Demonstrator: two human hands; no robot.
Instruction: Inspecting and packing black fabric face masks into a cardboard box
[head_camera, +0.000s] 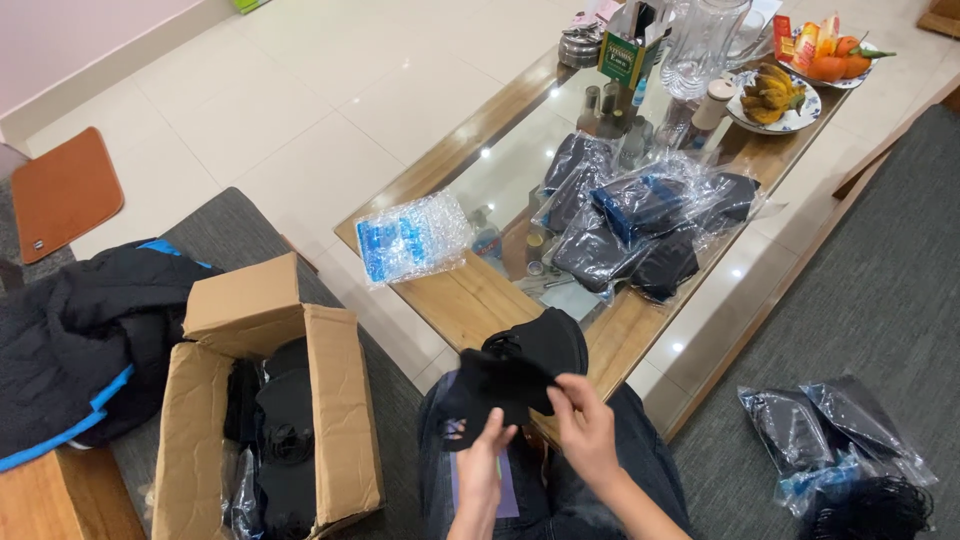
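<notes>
Leftmost, a dark jacket lies heaped on the sofa, and beside it an open box is partly filled with loose black masks and some plastic. Judging by that, a good share of the masks remains unpacked. Over the lap, the left hand and the right hand hold one black mask just off the near edge of the tabletop. The left fingers pinch its lower left corner, and the right fingers close on its right end. The mask's long axis runs roughly left to right, tilted so the right end sits higher; a second dark piece rests just behind it at the tabletop's near edge. Further right, a clear pack with blue print lies near the tabletop's left edge, and a pile of bagged masks fills the middle, which suggests many are already sealed. At the far end stand a glass jug and a fruit plate. Rightmost, more bagged masks lie on the grey rug.
</notes>
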